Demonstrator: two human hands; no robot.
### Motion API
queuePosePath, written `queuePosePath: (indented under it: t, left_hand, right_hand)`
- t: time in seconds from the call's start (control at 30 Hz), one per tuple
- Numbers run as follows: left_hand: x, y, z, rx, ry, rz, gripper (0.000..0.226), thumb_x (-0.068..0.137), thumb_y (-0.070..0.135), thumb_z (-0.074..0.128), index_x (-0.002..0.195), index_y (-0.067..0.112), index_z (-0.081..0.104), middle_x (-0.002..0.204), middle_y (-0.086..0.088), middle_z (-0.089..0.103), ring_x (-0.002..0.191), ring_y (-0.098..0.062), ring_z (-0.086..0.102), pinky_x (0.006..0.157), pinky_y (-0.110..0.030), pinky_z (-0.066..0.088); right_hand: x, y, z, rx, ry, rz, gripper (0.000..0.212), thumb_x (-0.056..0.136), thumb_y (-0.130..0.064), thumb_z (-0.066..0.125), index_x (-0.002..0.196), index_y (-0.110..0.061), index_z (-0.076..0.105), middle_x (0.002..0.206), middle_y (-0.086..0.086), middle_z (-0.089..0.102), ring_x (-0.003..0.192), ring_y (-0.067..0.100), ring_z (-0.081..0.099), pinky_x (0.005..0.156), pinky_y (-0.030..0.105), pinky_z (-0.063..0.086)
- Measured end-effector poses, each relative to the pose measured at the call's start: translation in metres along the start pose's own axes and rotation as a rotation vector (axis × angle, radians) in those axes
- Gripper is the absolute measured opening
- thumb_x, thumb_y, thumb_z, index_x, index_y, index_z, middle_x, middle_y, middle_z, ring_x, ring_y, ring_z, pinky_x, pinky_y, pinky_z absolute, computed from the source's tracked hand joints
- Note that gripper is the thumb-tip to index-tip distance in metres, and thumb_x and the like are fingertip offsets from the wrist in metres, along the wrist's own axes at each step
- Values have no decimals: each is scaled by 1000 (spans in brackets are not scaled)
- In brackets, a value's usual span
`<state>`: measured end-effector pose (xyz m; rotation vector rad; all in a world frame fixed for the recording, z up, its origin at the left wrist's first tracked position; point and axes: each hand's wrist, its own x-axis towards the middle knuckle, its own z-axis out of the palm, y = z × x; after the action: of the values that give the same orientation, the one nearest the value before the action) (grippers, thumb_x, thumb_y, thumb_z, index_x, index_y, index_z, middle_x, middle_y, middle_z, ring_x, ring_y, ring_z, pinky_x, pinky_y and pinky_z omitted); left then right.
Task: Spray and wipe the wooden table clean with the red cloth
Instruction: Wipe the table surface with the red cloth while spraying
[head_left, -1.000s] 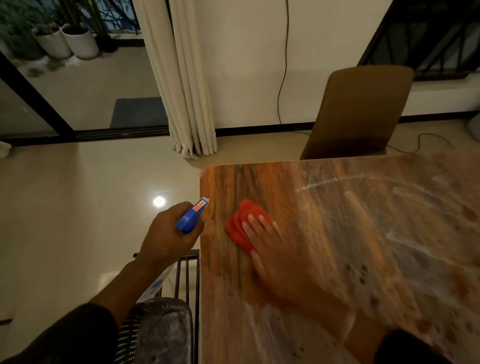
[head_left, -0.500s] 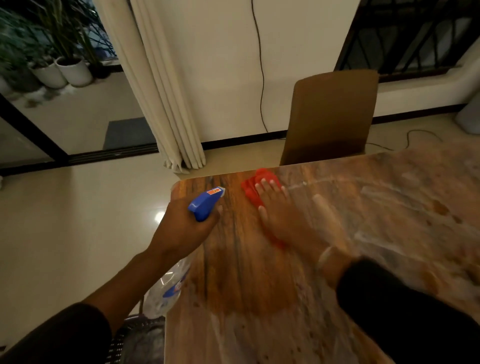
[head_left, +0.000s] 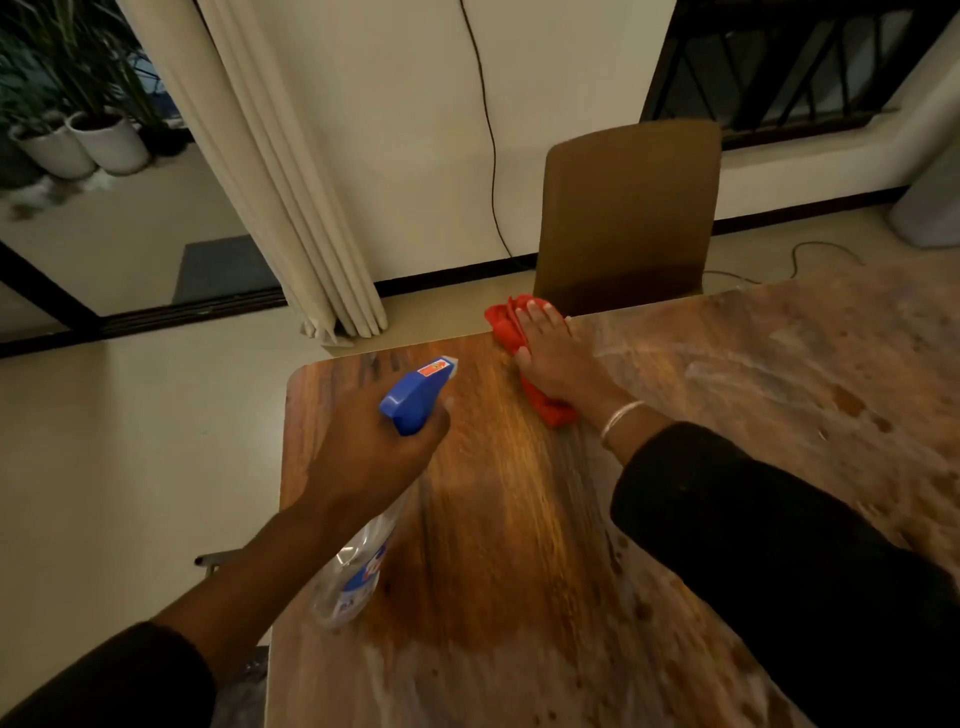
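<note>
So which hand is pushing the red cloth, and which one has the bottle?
The right hand, the one with the bracelet, presses flat on the red cloth at the table's far edge. The left hand grips the blue-topped spray bottle.

One wooden table (head_left: 519, 519). On it: one red cloth (head_left: 506, 325), two hands. One spray bottle (head_left: 415, 395) above it. Beyond it: one chair (head_left: 628, 208), one curtain (head_left: 270, 171), two white plant pots (head_left: 83, 143).

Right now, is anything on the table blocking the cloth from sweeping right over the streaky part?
Nothing visible. The right hand presses the red cloth flat at the table's far edge, and the smeared surface to its right lies bare. The left hand holds the spray bottle on the other side.
</note>
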<state>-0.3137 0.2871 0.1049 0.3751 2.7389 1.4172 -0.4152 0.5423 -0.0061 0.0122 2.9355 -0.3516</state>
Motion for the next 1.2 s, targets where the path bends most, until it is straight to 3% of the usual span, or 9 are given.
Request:
queuePosePath:
  t: [0.23, 0.37, 0.47, 0.6, 0.7, 0.9, 1.0, 1.07, 1.2]
  left_hand:
    - [25, 7, 15, -18, 69, 61, 30, 92, 27, 66, 72, 36, 46, 60, 5, 54, 52, -4, 54, 54, -24, 43]
    - [39, 13, 22, 0, -4, 149, 26, 92, 29, 65, 78, 43, 49, 61, 14, 54, 62, 11, 57, 56, -17, 37]
    - [45, 18, 30, -4, -66, 167, 21, 92, 35, 64, 80, 45, 50, 64, 15, 56, 63, 7, 58, 60, -18, 39]
    - [45, 21, 41, -30, -59, 209, 15, 88, 47, 63, 79, 43, 51, 63, 15, 56, 58, -3, 56, 61, -23, 43]
    - [42, 16, 47, -83, -69, 216, 14, 86, 58, 60, 84, 45, 54, 66, 13, 60, 63, -9, 61, 65, -31, 54]
    - [51, 25, 58, -136, 105, 326, 13, 89, 59, 56, 94, 47, 53, 71, 24, 59, 59, -8, 58, 56, -12, 45]
    - [62, 30, 65, -115, 62, 284, 9, 89, 53, 59, 92, 46, 54, 70, 23, 61, 60, -4, 59, 56, -20, 48]
    - [65, 33, 71, -114, 79, 288, 10, 90, 48, 61, 92, 40, 55, 65, 16, 58, 59, -4, 58, 56, -22, 48]
    - [61, 44, 79, -86, 98, 311, 18, 87, 50, 56, 96, 34, 52, 69, 13, 55, 60, -9, 57, 58, -27, 50]
  right_hand:
    - [-133, -1, 64, -13, 84, -188, 71, 106, -37, 37, 168, -25, 5, 176, 0, -3, 162, 21, -7, 132, 46, 1]
    - [-216, 19, 89, -41, 16, -419, 76, 100, -33, 44, 168, -29, 10, 176, -1, 3, 163, 24, 4, 130, 47, 5]
    - [-180, 38, 64, -6, 22, -353, 70, 102, -34, 38, 167, -34, 12, 176, -3, 3, 163, 22, 0, 130, 48, 7]
    - [-70, 64, 10, -5, 93, 6, 64, 109, -35, 33, 168, -27, 9, 176, 4, 2, 162, 24, -3, 130, 54, 6]
    - [-13, 83, -13, 36, 40, 123, 67, 110, -40, 31, 168, -23, 2, 176, 6, -3, 162, 28, -7, 130, 56, 4]
    - [-73, 30, 45, -37, 115, -206, 63, 109, -50, 29, 167, -33, 9, 176, 4, 0, 162, 26, -5, 130, 53, 1]
    - [-123, 20, 79, -34, 64, -447, 58, 112, -51, 21, 167, -38, 7, 176, -1, 2, 163, 23, -6, 129, 46, -7]
    - [-117, 37, 73, -13, 51, -439, 57, 111, -51, 16, 166, -39, 8, 176, -4, 4, 163, 20, -4, 130, 46, -4]
    - [-51, 84, 29, -38, 126, -133, 57, 111, -46, 19, 166, -31, 12, 176, 1, 6, 162, 24, 0, 130, 55, 8]
